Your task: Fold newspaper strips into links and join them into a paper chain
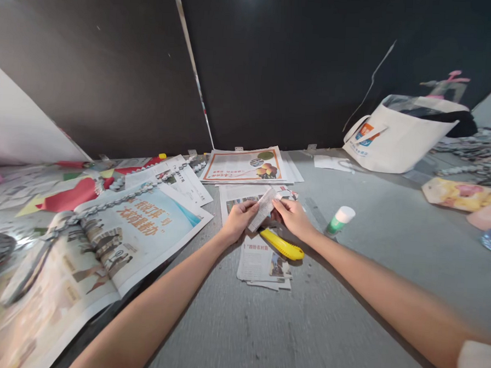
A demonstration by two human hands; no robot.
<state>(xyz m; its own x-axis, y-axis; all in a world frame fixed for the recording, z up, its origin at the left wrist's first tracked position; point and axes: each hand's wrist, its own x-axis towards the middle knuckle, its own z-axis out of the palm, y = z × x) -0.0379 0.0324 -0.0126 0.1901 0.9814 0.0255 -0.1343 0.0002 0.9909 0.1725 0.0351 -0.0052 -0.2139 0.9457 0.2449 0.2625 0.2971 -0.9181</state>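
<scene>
A small folded piece of newspaper [263, 209] is held up between both hands over the table. My left hand [239, 221] pinches its left edge between thumb and fingers. On the other side, my right hand [292, 215] grips its upper right edge. Just below lies a yellow utility knife [282, 244], resting across a small stack of cut newspaper pieces [255, 264]. A glue stick [341, 220] with a white cap and green body stands to the right of my right hand. Behind the hands lies a newspaper sheet [232, 197], partly covered by them.
An open magazine [157, 223] lies at left, with a braided paper strand [117, 199] across it. Printed sheets [230, 164] are stacked against the dark wall [296, 71]. At right are a white bag [404, 140] and a floral packet [459, 195].
</scene>
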